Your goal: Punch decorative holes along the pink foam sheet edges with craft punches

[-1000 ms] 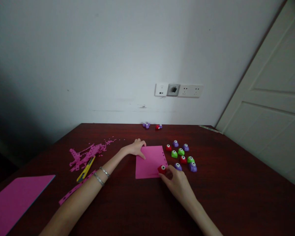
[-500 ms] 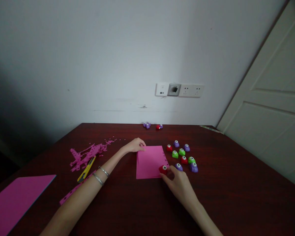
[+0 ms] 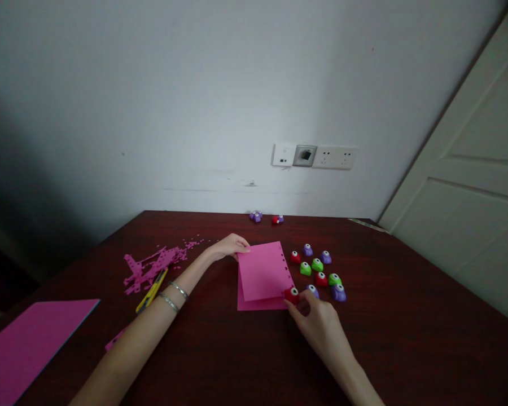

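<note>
A pink sheet of paper [image 3: 265, 273] is lifted a little off a second pink sheet [image 3: 254, 306] that lies beneath it on the table. My left hand [image 3: 231, 246] pinches the upper sheet at its top left corner. Small dark holes run down that sheet's right edge. At its lower right corner, my right hand [image 3: 315, 316] grips a red craft punch [image 3: 292, 294] with an eye-shaped button on top. Just beyond those fingers stands a purple punch [image 3: 312, 290], partly hidden.
Several red, green and purple punches [image 3: 317, 264] stand to the right, more [image 3: 256, 216] near the wall. Pink paper scraps [image 3: 152, 265] and a yellow utility knife [image 3: 153, 290] lie left, a punched strip [image 3: 115, 338] partly under my left forearm. A pink stack [image 3: 38, 344] lies front left.
The upper sheet has risen and tilted away from the lower one, held in my left hand. My right hand and the red punch have shifted slightly right. The view has swung a little left.
</note>
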Available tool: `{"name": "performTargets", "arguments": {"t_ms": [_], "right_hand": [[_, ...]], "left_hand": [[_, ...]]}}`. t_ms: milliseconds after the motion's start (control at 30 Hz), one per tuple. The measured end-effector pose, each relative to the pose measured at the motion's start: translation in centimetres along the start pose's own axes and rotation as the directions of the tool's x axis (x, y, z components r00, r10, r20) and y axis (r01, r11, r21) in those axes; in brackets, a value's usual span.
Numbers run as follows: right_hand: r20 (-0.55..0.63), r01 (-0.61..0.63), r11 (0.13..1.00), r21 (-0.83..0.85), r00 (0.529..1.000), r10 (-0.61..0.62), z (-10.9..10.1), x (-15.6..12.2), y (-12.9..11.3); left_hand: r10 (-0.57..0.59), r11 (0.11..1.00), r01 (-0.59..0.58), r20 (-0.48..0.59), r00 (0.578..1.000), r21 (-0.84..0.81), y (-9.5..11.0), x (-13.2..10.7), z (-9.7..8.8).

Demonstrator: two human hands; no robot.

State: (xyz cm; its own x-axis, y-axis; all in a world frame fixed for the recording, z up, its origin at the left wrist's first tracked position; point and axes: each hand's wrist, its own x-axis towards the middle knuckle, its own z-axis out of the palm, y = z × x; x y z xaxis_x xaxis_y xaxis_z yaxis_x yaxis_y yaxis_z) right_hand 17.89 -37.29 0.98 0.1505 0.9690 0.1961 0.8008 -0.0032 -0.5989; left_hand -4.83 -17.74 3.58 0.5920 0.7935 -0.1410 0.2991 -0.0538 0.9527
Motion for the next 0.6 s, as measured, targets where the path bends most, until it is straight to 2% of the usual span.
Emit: {"name": "performTargets", "arguments": {"t_ms": [233, 600], "right_hand": [[0.019, 0.018, 0.998, -0.065, 1.0, -0.017, 0.1, -0.1, -0.2], [-0.009, 0.03, 0.991, -0.132, 0.999, -0.032, 0.4, -0.2, -0.2]], "left_hand": [[-0.03, 0.998, 0.028, -0.043, 0.999, -0.052, 0.8, -0.2, 0.2], [-0.037, 0.997, 0.036, -0.02, 0.999, -0.075, 1.2, -0.4, 0.5]]}}
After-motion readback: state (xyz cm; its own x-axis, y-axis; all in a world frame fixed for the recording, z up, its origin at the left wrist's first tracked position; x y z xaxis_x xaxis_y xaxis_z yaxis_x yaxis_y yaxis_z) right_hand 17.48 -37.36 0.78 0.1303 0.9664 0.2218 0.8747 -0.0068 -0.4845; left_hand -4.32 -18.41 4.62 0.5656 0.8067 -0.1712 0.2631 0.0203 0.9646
